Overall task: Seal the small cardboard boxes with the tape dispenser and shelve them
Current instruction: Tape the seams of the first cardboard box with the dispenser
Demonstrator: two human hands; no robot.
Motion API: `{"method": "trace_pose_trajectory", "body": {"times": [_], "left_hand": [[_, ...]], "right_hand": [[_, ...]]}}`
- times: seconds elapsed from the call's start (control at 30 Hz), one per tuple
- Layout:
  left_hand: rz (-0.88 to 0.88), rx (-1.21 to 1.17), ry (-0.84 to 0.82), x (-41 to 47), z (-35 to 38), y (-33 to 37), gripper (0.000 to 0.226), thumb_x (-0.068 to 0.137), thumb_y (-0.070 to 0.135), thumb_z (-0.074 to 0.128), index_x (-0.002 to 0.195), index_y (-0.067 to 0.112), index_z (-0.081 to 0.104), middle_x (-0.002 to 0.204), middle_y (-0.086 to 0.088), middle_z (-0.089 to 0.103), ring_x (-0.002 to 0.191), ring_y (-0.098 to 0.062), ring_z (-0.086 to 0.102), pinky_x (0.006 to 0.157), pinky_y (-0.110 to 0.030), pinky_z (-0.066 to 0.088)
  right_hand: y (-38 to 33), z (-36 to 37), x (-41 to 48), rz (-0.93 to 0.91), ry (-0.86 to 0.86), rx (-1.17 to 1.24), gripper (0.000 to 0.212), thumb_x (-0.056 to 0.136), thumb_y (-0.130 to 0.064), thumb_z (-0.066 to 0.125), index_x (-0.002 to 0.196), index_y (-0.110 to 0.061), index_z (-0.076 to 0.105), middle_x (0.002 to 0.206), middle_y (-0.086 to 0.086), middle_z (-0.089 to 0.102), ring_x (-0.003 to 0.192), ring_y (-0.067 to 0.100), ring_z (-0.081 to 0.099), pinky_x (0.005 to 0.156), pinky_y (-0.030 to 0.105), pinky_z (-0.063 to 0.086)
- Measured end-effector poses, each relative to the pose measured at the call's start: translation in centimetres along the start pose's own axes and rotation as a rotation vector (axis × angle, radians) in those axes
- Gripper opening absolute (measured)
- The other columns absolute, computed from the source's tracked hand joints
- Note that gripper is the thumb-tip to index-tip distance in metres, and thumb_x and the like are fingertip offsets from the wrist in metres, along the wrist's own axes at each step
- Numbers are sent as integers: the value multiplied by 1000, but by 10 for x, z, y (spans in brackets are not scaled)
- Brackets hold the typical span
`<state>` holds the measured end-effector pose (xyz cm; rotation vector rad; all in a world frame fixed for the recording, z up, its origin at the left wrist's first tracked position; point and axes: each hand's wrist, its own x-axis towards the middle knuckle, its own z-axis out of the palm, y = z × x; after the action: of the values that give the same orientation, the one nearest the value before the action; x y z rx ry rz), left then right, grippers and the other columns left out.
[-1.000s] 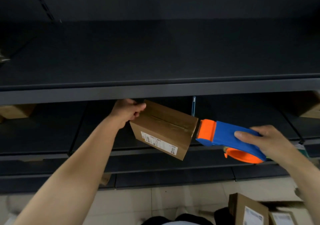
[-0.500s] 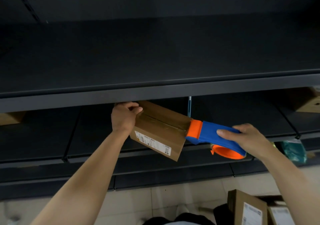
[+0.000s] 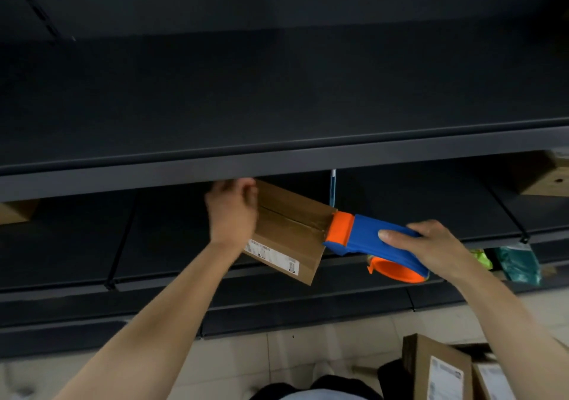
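Where the view is nearest, at the bottom right, two spare boxes [image 3: 434, 369] with white labels stand on the pale tiled floor [image 3: 277, 359], touching each other. Both bare forearms reach up and forward from there.

Held in the air in front of the shelving, the small cardboard box [image 3: 292, 230] is tilted, with its right end lower. A white barcode label [image 3: 271, 253] is on the side facing the camera. The left hand [image 3: 232, 211] holds the box's left end; its grip is closed, with the fingers curled over the far top edge. The right hand [image 3: 431, 245] has its grip closed round the blue handle of the tape dispenser [image 3: 375, 239], one digit lying flat along the blue body. The dispenser's orange head touches the right end of the box's top face, at the centre seam [image 3: 286, 218]. Its orange roll holder [image 3: 397, 270] hangs below the hand.

Behind the box lies the dark lower shelf [image 3: 431, 202], and just above the left hand runs the grey front lip of the upper shelf [image 3: 277, 165]. On the lower level, a brown box [image 3: 15, 211] sits at the far left and another [image 3: 548, 177] at the far right. A teal bag [image 3: 520, 264] shows lower down on the right, beyond the right hand.
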<state>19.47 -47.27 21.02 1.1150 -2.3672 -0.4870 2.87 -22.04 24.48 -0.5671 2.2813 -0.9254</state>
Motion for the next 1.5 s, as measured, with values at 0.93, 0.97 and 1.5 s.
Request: {"method": "trace_pose_trajectory", "body": {"times": [0.93,0.97,1.5], "left_hand": [[56,478,-505,-44,26,72,115,74,85,30,150,2,10,155,-26,12,143,-43,12,115,-55,11],[56,491,-508,-44,28,73,113,77,82,34,150,0,8,155,-28,9,143,-44,9,115,-56,10],[-137,-165,-613,-4,-68,47,57,91,55,49,135,19,48,128,0,54,109,-14,51,89,-30,40]], "right_hand": [[28,39,13,166,-20,-78,52,73,-62,68,71,-12,56,64,3,54,55,15,53,49,24,32],[27,39,12,159,-21,-74,50,73,-61,68,70,-12,56,62,2,54,54,15,53,49,23,32],[-58,11,-38,-32,21,-55,50,77,-55,66,59,-9,62,47,-1,56,43,10,53,51,24,38]]}}
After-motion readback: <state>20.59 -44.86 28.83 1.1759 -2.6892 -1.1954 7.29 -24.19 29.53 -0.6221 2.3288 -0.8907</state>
